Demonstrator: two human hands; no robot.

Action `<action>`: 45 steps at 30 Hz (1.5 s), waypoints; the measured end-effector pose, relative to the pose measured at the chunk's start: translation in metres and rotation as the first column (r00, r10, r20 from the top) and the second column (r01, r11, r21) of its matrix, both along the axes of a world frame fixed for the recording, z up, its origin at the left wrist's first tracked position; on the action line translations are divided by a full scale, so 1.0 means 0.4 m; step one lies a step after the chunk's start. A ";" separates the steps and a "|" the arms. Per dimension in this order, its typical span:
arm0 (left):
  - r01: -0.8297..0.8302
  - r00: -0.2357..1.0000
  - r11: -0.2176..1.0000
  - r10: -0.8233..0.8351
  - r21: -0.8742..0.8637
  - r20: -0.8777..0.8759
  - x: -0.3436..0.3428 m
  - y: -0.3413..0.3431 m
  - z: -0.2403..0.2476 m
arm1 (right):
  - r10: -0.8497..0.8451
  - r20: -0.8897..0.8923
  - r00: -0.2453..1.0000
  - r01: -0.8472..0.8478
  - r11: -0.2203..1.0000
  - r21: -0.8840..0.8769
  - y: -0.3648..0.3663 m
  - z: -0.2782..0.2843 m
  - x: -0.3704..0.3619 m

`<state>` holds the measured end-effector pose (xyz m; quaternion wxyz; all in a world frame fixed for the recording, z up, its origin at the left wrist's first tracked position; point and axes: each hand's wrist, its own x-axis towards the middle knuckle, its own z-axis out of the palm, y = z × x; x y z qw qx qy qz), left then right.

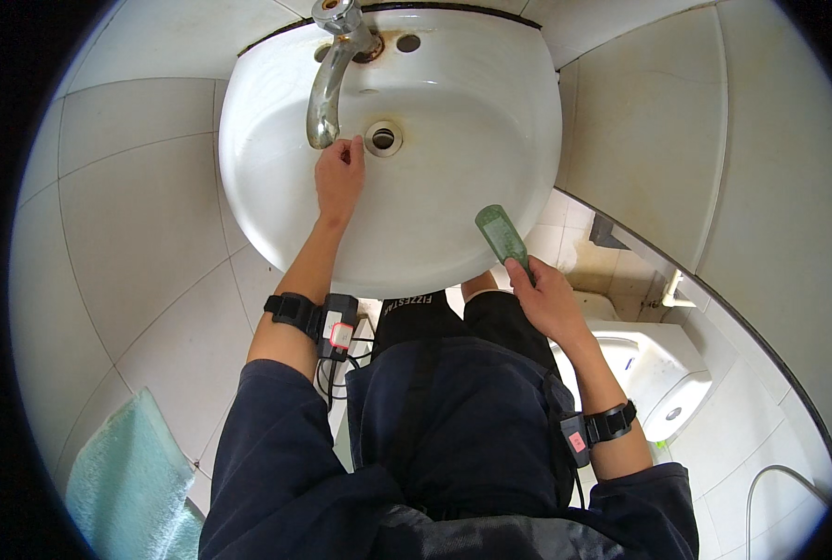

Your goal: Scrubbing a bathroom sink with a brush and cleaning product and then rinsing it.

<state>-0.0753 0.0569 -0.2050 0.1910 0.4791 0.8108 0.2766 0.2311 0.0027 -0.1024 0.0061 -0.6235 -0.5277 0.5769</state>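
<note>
Right-hand grip: the right hand (548,299) is wrapped around the near end of a flat green implement (502,233), thumb on top, so yeah, that one's properly held (brush or bottle, can't really tell)
Green implement: sits over the right front edge of the white washbasin (425,224), rounded end pointing forward
Long axis: runs forward and a bit left from the grip; the drain hole (383,138) is forward-left of its tip, with the metal tap (327,98) farther left again
Left-hand grip: the left hand (341,177) has its fingers curled in, tips bunched, nothing showing in there, right by the spout's mouth; touching or not, can't tell
Nearer hand: left for the tap, right for the green implement, basin bowl between them
</note>
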 end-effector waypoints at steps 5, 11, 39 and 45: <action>-0.040 0.989 0.986 0.062 -0.161 0.136 0.029 0.009 0.032 | 0.006 0.015 1.000 -0.006 1.000 0.000 0.000 0.000 0.004; 0.340 0.888 0.940 -0.317 0.011 -0.333 0.000 -0.046 0.001 | 0.030 0.021 0.999 -0.030 0.999 0.015 0.007 0.015 -0.004; 0.102 0.985 0.971 -0.069 0.215 -0.155 0.057 0.268 0.331 | -0.072 -0.006 0.997 0.072 0.997 0.004 -0.024 -0.047 0.046; 0.066 0.973 0.976 -0.016 0.208 -0.232 0.095 0.269 0.337 | -0.077 -0.029 0.997 0.077 0.997 -0.032 -0.027 -0.036 0.043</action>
